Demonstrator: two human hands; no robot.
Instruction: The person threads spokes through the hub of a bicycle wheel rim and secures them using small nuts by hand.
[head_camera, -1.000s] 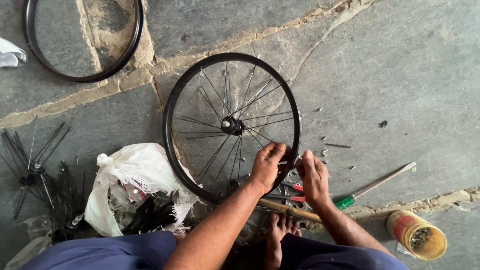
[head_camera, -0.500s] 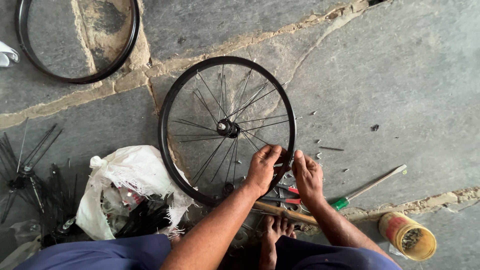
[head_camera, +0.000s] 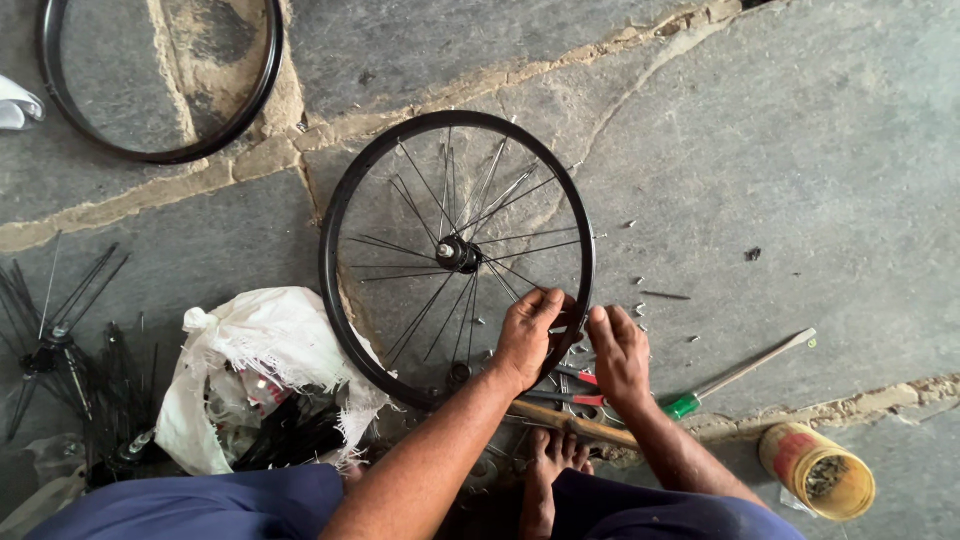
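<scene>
A black bicycle wheel (head_camera: 345, 200) with thin spokes and a central hub (head_camera: 457, 253) lies flat on the stone floor. My left hand (head_camera: 527, 335) grips the near right part of the rim, fingers curled over it. Just right of it, my right hand (head_camera: 619, 352) pinches at the rim's outer edge; whatever small part it holds is hidden by the fingers. My bare foot (head_camera: 545, 470) rests below the hands, near a wooden-handled tool (head_camera: 560, 420).
A green-handled screwdriver (head_camera: 735, 375) lies to the right, a yellow tin (head_camera: 818, 470) of small parts at lower right. Small nipples (head_camera: 640, 308) are scattered by the rim. A white bag (head_camera: 260, 340), loose spokes with hubs (head_camera: 50, 340) and a bare rim (head_camera: 262, 80) lie left.
The view has shifted slightly; both hands stay at the same spot on the rim, with the right hand's fingers working against the rim edge.
</scene>
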